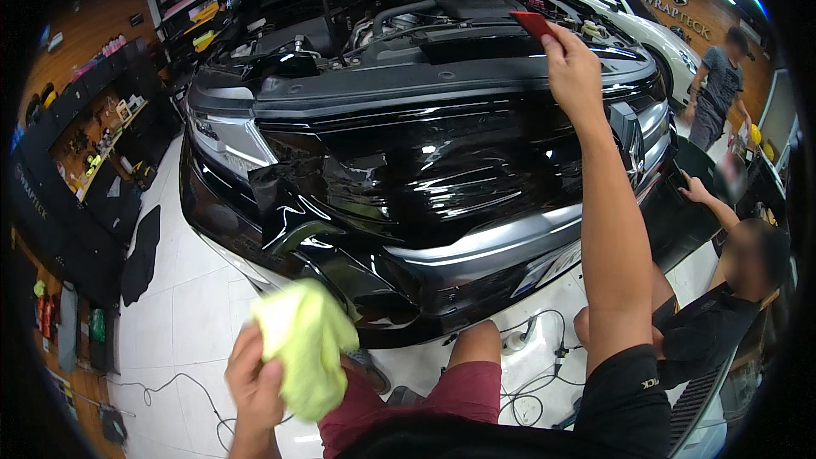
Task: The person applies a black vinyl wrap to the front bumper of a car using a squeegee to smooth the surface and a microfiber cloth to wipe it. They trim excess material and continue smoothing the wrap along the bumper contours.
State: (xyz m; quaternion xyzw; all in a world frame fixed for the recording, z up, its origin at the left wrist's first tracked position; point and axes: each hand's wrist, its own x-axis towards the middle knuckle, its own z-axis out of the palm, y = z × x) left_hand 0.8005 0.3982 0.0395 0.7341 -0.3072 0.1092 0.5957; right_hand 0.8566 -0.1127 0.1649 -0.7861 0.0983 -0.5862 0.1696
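My left hand (255, 387) grips a bright yellow-green microfibre cloth (308, 344), held in the air before the car's lower left corner. Stretched far forward, my right hand (575, 68) pinches a flat red squeegee card (532, 24) above the front edge of the engine bay. The black car (225, 225) faces me with its bonnet raised. Glossy black film (425, 161) seems to cover its grille, and a loose, wrinkled part (297, 212) hangs below the left headlight (228, 146).
At right, a co-worker in black (710, 323) crouches with a hand at the car's side; another person (718, 93) stands farther back. A white car (612, 8) is parked behind. Cables (544, 374) lie on the floor near my legs. Shelves (93, 153) line the left wall.
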